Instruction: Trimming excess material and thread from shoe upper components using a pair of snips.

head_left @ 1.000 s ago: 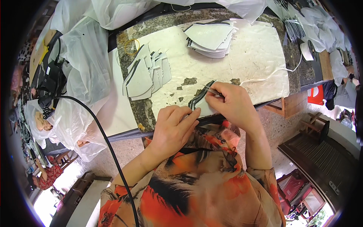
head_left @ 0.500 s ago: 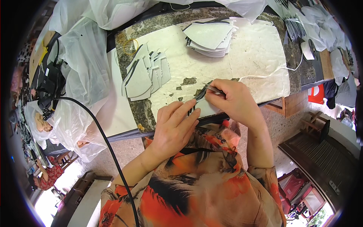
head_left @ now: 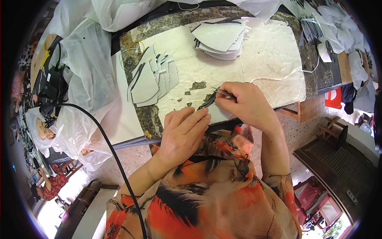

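A stone-topped workbench [head_left: 294, 36] filled the upper frame, most of it covered by a worn cream sheet [head_left: 274, 59], with bundles of clear plastic bags [head_left: 83, 75] heaped along its left end. On the sheet lay a fanned row of grey cut pieces [head_left: 149, 79] at the left and a squarer stack of similar pieces [head_left: 221, 38] near the far edge, well apart from each other. A black cable [head_left: 107, 139] curved down past the bench at the left. At the near edge, the person's left hand [head_left: 183, 133] lay flat, fingers together, pressing down a pale grey piece [head_left: 219, 113] edged with a dark strip [head_left: 207, 103]. The right hand [head_left: 244, 103], just beside it, was closed in a pinch around a slim metal tool [head_left: 223, 93], its tip meeting the dark strip. A yellow rubber band [head_left: 137, 47] rested on bare stone near the bench's far left corner.
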The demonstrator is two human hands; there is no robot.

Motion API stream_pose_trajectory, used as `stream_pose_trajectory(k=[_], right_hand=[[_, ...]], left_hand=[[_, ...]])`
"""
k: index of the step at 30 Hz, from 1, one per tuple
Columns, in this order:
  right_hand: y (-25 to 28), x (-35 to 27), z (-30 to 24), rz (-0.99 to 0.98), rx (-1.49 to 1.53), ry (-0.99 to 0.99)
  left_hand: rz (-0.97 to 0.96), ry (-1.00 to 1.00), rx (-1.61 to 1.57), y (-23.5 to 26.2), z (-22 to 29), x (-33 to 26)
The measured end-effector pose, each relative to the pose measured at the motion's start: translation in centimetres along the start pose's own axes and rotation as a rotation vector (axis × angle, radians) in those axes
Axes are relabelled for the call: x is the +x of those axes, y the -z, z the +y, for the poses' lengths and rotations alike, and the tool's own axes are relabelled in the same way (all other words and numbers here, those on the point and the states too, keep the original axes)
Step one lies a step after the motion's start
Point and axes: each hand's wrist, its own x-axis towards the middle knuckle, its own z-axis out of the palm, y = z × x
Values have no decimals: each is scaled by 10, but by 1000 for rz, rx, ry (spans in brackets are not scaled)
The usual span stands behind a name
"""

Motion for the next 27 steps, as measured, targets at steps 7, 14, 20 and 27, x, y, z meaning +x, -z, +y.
stream_pose_trajectory(k=[7, 14, 20, 27], right_hand=[[6, 4, 4, 11, -170, 147], [13, 9, 0, -51, -216, 121], [14, 11, 1, -68, -251, 133], [17, 12, 9, -15, -229, 192]], left_hand=[[-1, 0, 26, 1, 1, 7], [37, 53, 31, -1, 9, 16], [23, 69, 41, -8, 13, 21], [-14, 75, 128, -10, 20, 22]])
